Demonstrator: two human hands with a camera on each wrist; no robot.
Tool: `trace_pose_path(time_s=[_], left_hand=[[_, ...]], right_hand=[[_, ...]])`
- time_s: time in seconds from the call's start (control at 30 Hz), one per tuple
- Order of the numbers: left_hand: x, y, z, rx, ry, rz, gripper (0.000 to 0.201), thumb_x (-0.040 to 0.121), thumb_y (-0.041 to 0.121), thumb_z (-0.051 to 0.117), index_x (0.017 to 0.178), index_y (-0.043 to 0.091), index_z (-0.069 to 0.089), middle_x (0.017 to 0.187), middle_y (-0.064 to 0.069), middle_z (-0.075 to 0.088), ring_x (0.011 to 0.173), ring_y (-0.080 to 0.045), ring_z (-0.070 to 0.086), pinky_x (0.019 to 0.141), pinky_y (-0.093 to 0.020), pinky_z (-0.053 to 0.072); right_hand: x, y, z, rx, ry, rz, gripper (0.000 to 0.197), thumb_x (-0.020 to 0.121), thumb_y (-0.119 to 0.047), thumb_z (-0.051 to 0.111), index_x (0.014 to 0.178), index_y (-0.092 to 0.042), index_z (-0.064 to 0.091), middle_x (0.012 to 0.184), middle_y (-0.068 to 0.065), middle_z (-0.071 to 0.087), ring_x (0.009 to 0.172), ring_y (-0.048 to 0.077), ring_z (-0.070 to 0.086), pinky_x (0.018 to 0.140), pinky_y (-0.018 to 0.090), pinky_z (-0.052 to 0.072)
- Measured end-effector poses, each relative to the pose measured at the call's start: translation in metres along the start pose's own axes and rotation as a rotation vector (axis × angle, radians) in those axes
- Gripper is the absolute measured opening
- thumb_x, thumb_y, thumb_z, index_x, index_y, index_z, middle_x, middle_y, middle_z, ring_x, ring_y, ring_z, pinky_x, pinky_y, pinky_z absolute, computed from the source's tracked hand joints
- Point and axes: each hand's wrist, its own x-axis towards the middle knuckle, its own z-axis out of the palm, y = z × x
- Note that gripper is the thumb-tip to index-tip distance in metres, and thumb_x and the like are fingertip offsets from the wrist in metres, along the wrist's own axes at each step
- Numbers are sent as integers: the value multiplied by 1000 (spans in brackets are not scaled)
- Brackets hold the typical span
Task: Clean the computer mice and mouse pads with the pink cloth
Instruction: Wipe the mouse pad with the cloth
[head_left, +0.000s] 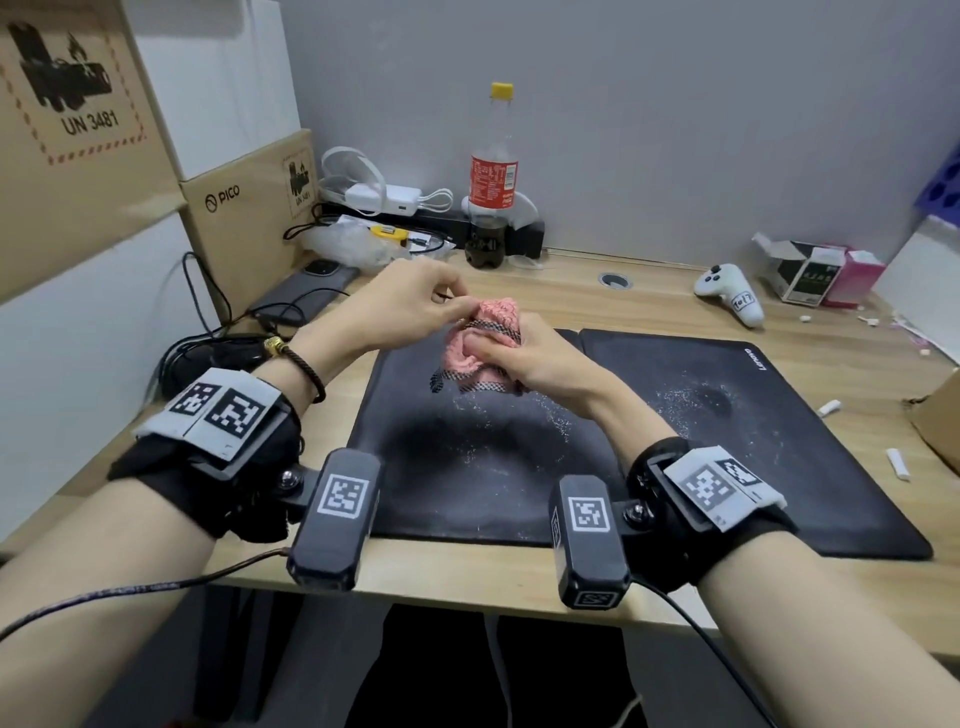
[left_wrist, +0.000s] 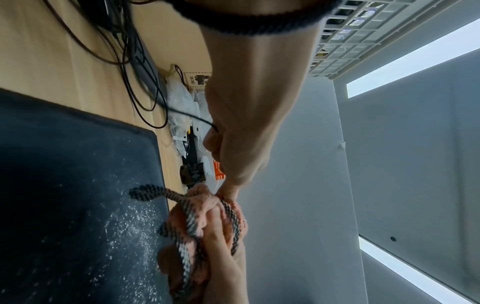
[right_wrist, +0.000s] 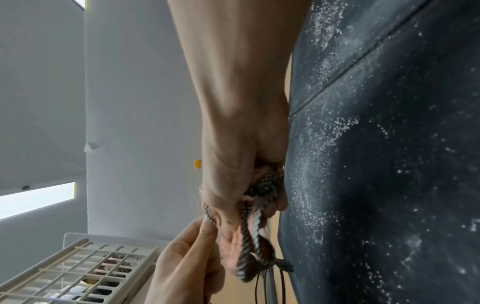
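The right hand (head_left: 524, 358) is clamped round the bunched pink cloth (head_left: 480, 345), held just above the far edge of the left mouse pad (head_left: 415, 457), while the left hand (head_left: 410, 306) pinches the cloth's checked border at about 11 o'clock of the bundle. The two hands are close together, both on the cloth. No computer mice can be seen in any view.

The step in hand looks like rearranging the cloth before wiping. To do it well, the left hand should draw the border out until a flat, clean face is exposed, and the right hand should keep the bulk gathered in the palm so no loose tail drags. White specks lie scattered over both pads, thickest toward the middle, so strokes would best run from the far edge toward the near one, gathering the specks rather than spreading them onto the wood.

The right mouse pad (head_left: 753, 426) lies edge to edge with the left one on a pale wooden surface (head_left: 597, 291). At 12 o'clock stands a soda bottle (head_left: 493, 176) against a grey wall; cardboard boxes (head_left: 228, 208) and tangled cables sit at 10 o'clock, and a white controller (head_left: 730, 291) at 2 o'clock
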Motion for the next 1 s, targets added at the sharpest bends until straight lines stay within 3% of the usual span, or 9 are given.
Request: trace_pose_path(time_s=[0.1,0.2,0.37,0.5,0.6,0.77,0.83,0.9,1.0], left_hand=[[-2,-4,-6,-61,-6,-4,27,87,42,64,90,17,73,82,-1,70,77,-12,61,70,-30,46],[-6,-5,-10,-122,22,-16,31,83,47,67,81,17,75,68,-6,62,58,-13,45,55,-29,34],[-14,-12,-11,-185,112,-41,30,85,41,68,80,12,76,77,-13,71,65,-15,54,63,-30,43],[-17,-8,-11,-296,84,-66,22,87,37,66,75,21,72,74,5,68,62,5,52,65,-15,41],[-16,-7,-11,-344,82,-79,20,89,36,64,73,25,70,72,10,65,65,5,52,68,-16,41],[-17,-17,-8,-387,185,-152,22,92,39,60,76,25,68,78,9,65,75,-1,53,72,-19,39],[-16,-17,-4,-435,212,-161,22,92,38,60,78,23,68,78,7,64,71,4,52,67,-10,38],[-15,-15,1,-481,239,-166,22,92,36,60,82,18,69,70,11,59,58,8,48,55,-4,34],[-12,-15,8,-486,287,-156,21,91,36,62,84,18,69,63,10,52,52,4,43,52,-9,31]], right_hand=[[-3,-3,0,28,-39,-27,21,96,-12,58,116,-13,63,92,1,65,71,6,56,60,17,46],[-3,-7,-5,27,-29,-34,23,97,-13,57,117,-2,62,90,11,63,66,12,54,55,20,46],[1,-13,-10,-155,221,-43,38,98,-35,54,89,1,64,64,14,60,44,17,49,42,24,39],[-6,-15,-13,8,212,-103,17,97,-29,56,90,-18,67,79,-5,66,69,6,59,66,20,47],[-12,-8,-13,121,163,-126,10,98,-18,54,96,-18,64,87,-7,68,78,0,63,72,14,48],[-13,11,-23,448,360,-25,11,95,-11,57,98,-19,64,90,-6,73,88,13,68,90,35,50],[-8,15,-23,492,423,82,10,95,-13,57,100,-16,66,89,-1,72,83,18,65,75,34,50],[-2,15,-19,533,377,173,12,92,-13,58,100,-14,67,90,6,69,79,21,58,64,29,44],[1,8,-14,656,162,144,29,88,-16,54,113,-11,66,113,14,68,102,30,56,84,36,40]])
